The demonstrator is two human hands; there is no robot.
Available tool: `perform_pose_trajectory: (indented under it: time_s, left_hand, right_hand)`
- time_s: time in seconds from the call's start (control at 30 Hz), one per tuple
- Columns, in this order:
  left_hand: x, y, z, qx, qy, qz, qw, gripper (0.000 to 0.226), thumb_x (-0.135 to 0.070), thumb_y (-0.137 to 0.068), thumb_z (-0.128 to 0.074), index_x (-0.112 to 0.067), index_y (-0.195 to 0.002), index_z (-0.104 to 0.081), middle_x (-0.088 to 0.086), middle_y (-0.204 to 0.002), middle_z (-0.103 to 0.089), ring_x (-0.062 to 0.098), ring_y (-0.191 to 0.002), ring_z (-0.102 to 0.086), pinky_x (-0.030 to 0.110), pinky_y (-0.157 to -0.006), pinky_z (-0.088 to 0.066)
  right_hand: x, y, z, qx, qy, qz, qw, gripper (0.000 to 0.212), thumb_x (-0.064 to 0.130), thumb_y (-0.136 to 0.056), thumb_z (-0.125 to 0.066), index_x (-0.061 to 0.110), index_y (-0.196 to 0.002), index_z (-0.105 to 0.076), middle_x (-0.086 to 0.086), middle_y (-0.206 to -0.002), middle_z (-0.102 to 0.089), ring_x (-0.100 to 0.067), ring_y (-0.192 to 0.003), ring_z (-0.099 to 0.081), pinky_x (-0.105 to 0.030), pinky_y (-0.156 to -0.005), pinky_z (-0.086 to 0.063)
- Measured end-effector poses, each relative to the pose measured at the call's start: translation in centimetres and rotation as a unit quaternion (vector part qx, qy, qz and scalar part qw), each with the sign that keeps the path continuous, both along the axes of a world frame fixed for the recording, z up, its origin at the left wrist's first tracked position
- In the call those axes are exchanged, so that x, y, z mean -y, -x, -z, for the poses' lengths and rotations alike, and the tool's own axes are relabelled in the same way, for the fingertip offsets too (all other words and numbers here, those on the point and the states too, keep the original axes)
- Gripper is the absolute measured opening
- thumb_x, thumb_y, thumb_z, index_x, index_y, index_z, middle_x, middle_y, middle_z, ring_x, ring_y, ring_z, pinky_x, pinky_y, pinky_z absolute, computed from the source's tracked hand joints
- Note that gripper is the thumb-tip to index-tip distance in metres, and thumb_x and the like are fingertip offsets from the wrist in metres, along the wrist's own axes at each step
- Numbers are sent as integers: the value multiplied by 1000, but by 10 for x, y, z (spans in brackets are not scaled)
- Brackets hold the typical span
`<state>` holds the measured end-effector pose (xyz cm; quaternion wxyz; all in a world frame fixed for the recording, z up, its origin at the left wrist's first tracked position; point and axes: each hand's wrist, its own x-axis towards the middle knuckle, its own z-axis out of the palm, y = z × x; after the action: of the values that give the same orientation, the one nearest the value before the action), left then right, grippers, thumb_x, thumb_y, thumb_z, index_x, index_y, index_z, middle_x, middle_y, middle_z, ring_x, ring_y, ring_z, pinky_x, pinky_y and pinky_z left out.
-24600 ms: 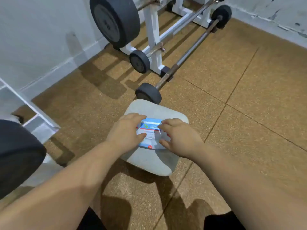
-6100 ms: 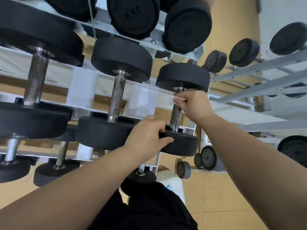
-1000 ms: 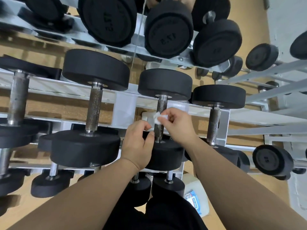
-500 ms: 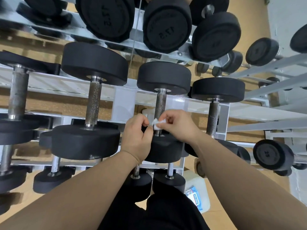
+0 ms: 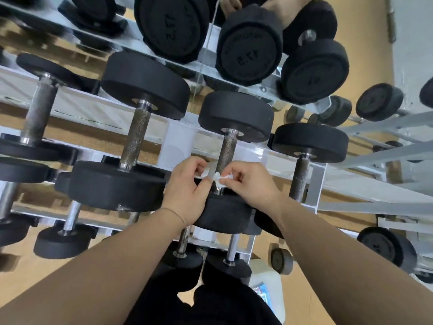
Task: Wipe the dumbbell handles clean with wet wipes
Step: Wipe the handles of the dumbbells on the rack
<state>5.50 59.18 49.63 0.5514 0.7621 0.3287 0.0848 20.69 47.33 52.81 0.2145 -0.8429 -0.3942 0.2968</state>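
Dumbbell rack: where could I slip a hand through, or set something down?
Open gaps: between the large dumbbell's handle and the middle handle, with only the white rack post behind; and between the middle handle and the right handle. Bare floor lies lower right. The top-shelf weights are packed tight.

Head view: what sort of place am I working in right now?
Most likely a gym's free-weight area: rows of black round-headed dumbbells with knurled steel handles rest on a white tiered metal rack, above a tan speckled floor.
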Motion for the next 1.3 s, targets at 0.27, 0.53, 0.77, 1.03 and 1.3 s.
perform_pose_trajectory:
  time_s: [0.27, 0.53, 0.77, 1.03, 1.3]
  left_hand:
    - [20, 9, -7, -51, 7, -108, 993, 36, -42, -88, -50, -19, -115, -58, -2, -111, -60, 21, -109, -55, 46, -98, -46]
    - [22, 12, -2, -36, 30, -103, 994, 35, -46, -86, -48, -26, -114, -55, -7, -111, -58, 15, -108, -53, 43, -98, -46]
    - [23, 12, -6, -54, 54, -107, 991, 34, -48, -85, -48, -31, -114, -53, -10, -114, -58, 14, -112, -53, 42, -100, -47]
    - [24, 12, -6, -44, 52, -115, 991, 27, -39, -90, -54, -28, -114, -55, -9, -112, -59, 14, -110, -54, 41, -99, -47]
    - [22, 12, -10, -66, 33, -89, 993, 22, -34, -94, -57, -22, -112, -58, -6, -110, -58, 18, -109, -49, 31, -90, -39]
  right_hand:
    - [-41, -16, 2, 10, -98, 152, 983, 24, 20, -89, -71, 42, -81, -67, 12, -61, -60, -18, -56, -58, -41, -67, -57]
    - [-10, -3, 3, 47, -34, -37, 998, 9, 22, -87, -76, 23, -96, -80, 15, -82, -66, 5, -71, -56, -7, -70, -39]
    - [-34, -23, 0, 141, -74, 34, 987, 9, 19, -89, -72, 19, -95, -79, 12, -83, -67, -1, -67, -52, -15, -70, -41]
    - [-35, -20, -2, 157, -39, -72, 984, 9, 19, -90, -71, 19, -93, -79, 8, -84, -70, -9, -76, -60, -26, -74, -50]
    - [-25, 3, -13, 92, 56, -110, 988, 10, 21, -90, -73, 21, -96, -81, 5, -95, -76, 2, -74, -58, -13, -71, -44]
